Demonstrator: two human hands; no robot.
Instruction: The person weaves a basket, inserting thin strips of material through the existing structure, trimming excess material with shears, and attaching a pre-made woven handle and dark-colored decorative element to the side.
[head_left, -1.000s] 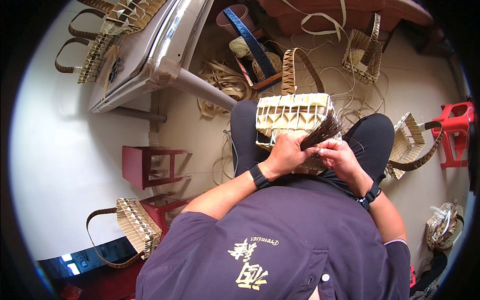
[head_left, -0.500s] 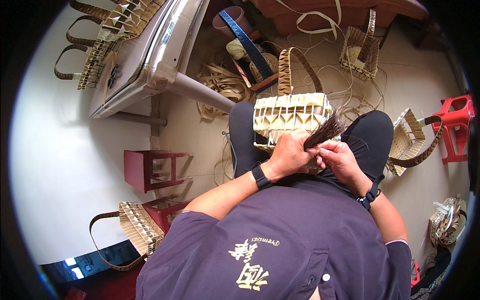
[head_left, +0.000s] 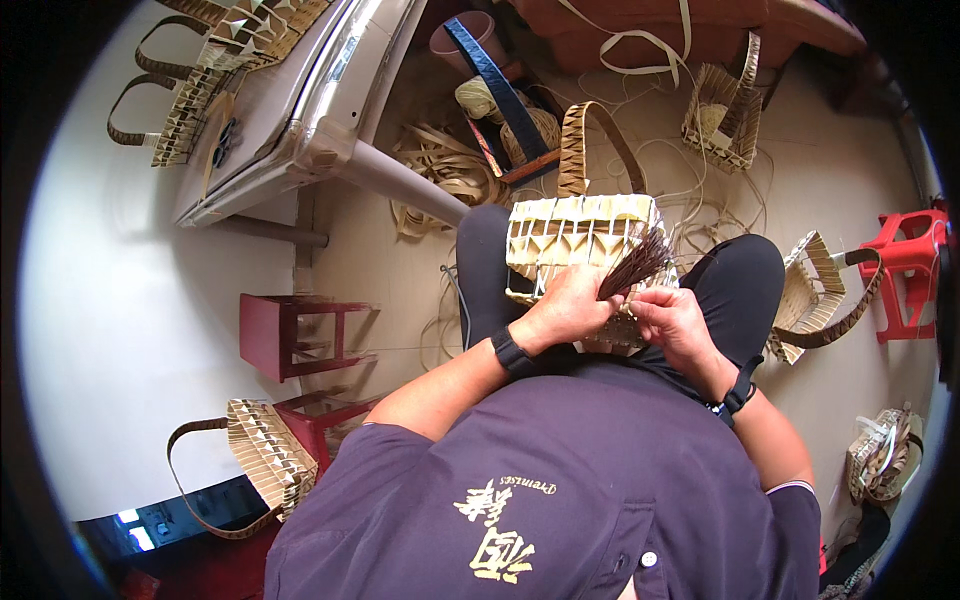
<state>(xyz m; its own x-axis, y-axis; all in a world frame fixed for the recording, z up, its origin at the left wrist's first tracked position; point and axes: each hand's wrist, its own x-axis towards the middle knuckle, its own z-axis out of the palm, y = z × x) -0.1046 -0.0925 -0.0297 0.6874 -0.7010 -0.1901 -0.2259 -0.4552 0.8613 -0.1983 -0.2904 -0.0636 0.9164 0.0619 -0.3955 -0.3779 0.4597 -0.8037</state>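
Observation:
In my lap, between my knees, rests a woven basket in cream and tan strips, its tall wrapped handle arching away from me. Against its near side, my left hand is closed round a bundle of thin dark brown strands, whose loose ends fan out to the upper right. Thumb and fingers of my right hand are pinched together just beside the base of that bundle. Whatever they pinch is too small to make out.
A table with more baskets stands at the upper left. Coiled strips lie under it. Other baskets sit on the right, at the far right and lower left. Nearby stand a dark red stool and a red plastic stool.
My right hand has moved slightly away from the strands, to the right and down. The bundle's loose ends are spread wider, while my left hand keeps its hold.

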